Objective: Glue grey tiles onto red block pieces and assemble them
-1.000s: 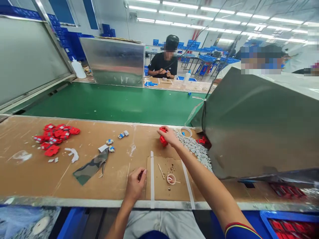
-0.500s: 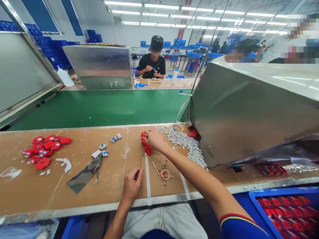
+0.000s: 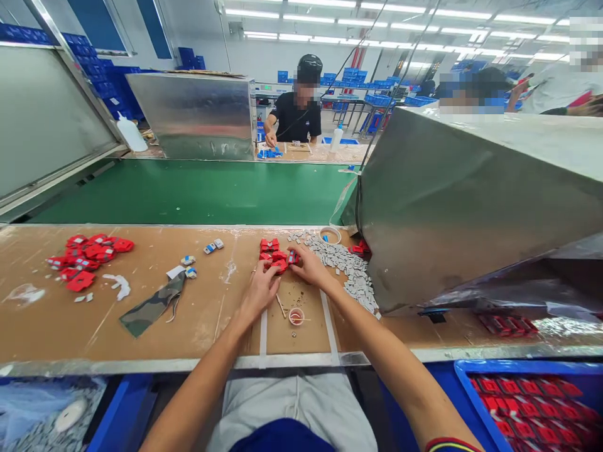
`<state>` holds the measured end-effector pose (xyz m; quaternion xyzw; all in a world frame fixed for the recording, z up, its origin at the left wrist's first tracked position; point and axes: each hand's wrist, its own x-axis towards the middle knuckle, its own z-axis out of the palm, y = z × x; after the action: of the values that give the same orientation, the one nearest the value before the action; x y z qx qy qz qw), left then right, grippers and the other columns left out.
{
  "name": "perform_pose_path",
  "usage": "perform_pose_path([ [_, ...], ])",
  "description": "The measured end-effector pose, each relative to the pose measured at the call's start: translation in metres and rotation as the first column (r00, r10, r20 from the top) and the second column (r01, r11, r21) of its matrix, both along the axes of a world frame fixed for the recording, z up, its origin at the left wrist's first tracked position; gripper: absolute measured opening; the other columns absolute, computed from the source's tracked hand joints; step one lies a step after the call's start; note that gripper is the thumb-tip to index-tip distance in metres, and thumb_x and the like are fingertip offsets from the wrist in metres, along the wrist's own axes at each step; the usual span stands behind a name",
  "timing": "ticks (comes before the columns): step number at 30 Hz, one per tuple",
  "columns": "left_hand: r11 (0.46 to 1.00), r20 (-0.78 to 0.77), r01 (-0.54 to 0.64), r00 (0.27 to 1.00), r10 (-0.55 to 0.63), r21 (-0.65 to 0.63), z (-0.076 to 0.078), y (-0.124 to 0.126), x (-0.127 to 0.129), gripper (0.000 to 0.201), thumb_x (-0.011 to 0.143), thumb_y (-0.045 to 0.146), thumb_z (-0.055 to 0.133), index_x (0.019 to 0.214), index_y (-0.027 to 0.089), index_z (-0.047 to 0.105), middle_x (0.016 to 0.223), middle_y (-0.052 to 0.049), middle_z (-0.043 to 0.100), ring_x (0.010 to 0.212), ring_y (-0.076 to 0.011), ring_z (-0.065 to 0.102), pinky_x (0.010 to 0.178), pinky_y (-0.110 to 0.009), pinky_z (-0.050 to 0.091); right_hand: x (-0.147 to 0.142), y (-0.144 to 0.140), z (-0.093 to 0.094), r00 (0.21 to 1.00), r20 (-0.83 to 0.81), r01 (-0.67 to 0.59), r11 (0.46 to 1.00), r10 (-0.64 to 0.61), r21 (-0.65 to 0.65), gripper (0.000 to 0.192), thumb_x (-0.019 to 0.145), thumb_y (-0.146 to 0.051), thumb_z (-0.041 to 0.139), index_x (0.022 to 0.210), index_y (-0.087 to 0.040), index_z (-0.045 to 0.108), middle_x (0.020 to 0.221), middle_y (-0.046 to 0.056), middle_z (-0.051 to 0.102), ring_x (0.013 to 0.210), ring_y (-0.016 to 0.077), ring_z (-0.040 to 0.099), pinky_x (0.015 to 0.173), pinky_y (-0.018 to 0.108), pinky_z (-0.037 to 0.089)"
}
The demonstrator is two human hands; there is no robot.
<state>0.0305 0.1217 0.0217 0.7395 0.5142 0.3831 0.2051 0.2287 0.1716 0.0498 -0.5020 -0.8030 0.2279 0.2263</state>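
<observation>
A small group of red plastic parts [image 3: 269, 245] lies on the brown work surface in front of me. My left hand [image 3: 262, 287] has its fingers curled against the nearest red part at the group's left front. From the right, my right hand [image 3: 309, 266] pinches another red part [image 3: 293, 257] with a dark, pale-edged face turned up. Just below my hands stand a small round cup [image 3: 296, 316] with reddish contents and a thin stick across it, and a second small stick [image 3: 281, 306]. Many small grey pieces [image 3: 351, 267] spread to the right of my right hand.
A heap of red parts [image 3: 80, 280] lies at left, near a camouflage cloth strip [image 3: 151, 309] and several white-blue pieces [image 3: 190, 272]. A tape roll [image 3: 330, 235] sits behind the grey pieces. A large metal housing [image 3: 452, 213] blocks the right; a blue crate [image 3: 464, 376] holds red parts.
My left hand has moved forward from the table's front area to the red parts. The red parts, stacked in a column before, now lie spread into a group. My view has shifted slightly.
</observation>
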Motion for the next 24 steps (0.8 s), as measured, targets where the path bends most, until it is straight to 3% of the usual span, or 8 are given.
perform_pose_path([
  [3,0.991,0.209,0.051,0.978,-0.024,-0.126,0.018,-0.025,-0.006,0.026,0.097,0.030,0.060,0.118,0.020,0.071,0.124,-0.013,0.064,0.113,-0.0271,0.067,0.094,-0.041,0.058,0.008,-0.036,0.028,0.983,-0.122,-0.137,0.991,0.137,0.010,0.066,0.082,-0.005,0.066,0.144,-0.022,0.053,0.138,0.012,0.065,0.122,0.0237,0.064,0.103,0.040,0.052],
  [7,0.857,0.696,0.397,0.716,-0.064,-0.329,0.033,-0.066,-0.007,0.069,0.084,0.066,0.073,0.133,0.017,0.065,0.112,-0.013,0.074,0.086,-0.0220,0.072,0.075,-0.032,0.060,0.010,-0.087,0.068,0.866,-0.232,-0.420,0.896,0.443,0.143,0.066,0.089,-0.001,0.057,0.147,-0.032,0.051,0.139,0.007,0.066,0.132,0.0244,0.057,0.109,0.048,0.052],
  [9,0.833,0.771,0.426,0.637,0.000,-0.353,0.033,-0.083,-0.002,0.081,0.071,0.069,0.083,0.131,0.018,0.066,0.107,-0.012,0.076,0.082,-0.0208,0.072,0.072,-0.030,0.060,0.008,-0.104,0.079,0.841,-0.179,-0.484,0.858,0.510,0.170,0.061,0.093,-0.003,0.055,0.145,-0.034,0.054,0.144,0.005,0.064,0.138,0.0256,0.052,0.112,0.050,0.051],
  [11,0.835,0.761,0.395,0.647,0.045,-0.384,0.030,-0.096,0.002,0.073,0.065,0.064,0.089,0.119,0.018,0.072,0.099,-0.009,0.077,0.081,-0.0205,0.072,0.072,-0.029,0.059,0.008,-0.116,0.080,0.850,-0.128,-0.485,0.855,0.511,0.185,0.054,0.096,-0.007,0.057,0.144,-0.033,0.057,0.154,0.006,0.056,0.145,0.0289,0.047,0.115,0.052,0.050],
  [15,0.797,0.671,0.382,0.740,0.040,-0.468,0.020,-0.117,-0.001,0.055,0.067,0.057,0.091,0.101,0.017,0.077,0.088,-0.009,0.079,0.083,-0.0237,0.075,0.077,-0.032,0.061,0.030,-0.135,0.054,0.932,-0.200,-0.279,0.951,0.301,0.134,0.054,0.098,-0.019,0.062,0.149,-0.032,0.053,0.149,0.012,0.059,0.135,0.0297,0.058,0.108,0.049,0.055],
  [17,0.798,0.632,0.349,0.774,0.050,-0.491,0.010,-0.123,-0.006,0.054,0.067,0.056,0.091,0.103,0.018,0.078,0.092,-0.011,0.081,0.086,-0.0258,0.076,0.078,-0.033,0.062,0.044,-0.143,0.030,0.951,-0.287,-0.103,0.993,0.113,0.049,0.050,0.099,-0.025,0.063,0.148,-0.031,0.054,0.122,0.010,0.072,0.104,0.0237,0.071,0.089,0.040,0.062],
  [19,0.827,0.572,0.278,0.818,0.062,-0.488,-0.001,-0.127,-0.012,0.053,0.069,0.056,0.091,0.103,0.018,0.080,0.093,-0.011,0.082,0.085,-0.0254,0.077,0.076,-0.033,0.061,0.052,-0.148,0.005,0.937,-0.342,0.061,0.998,-0.069,-0.033,0.043,0.098,-0.030,0.065,0.141,-0.026,0.059,0.099,0.006,0.073,0.076,0.0186,0.068,0.070,0.032,0.060],
  [24,0.892,0.412,0.159,0.910,0.033,-0.422,-0.021,-0.127,-0.013,0.041,0.076,0.048,0.086,0.105,0.019,0.082,0.095,-0.010,0.083,0.084,-0.0240,0.076,0.082,-0.034,0.060,0.039,-0.147,-0.030,0.908,-0.415,0.012,0.993,-0.060,-0.116,0.023,0.098,-0.030,0.064,0.118,-0.023,0.073,0.088,0.005,0.073,0.072,0.0179,0.067,0.065,0.029,0.056],
])
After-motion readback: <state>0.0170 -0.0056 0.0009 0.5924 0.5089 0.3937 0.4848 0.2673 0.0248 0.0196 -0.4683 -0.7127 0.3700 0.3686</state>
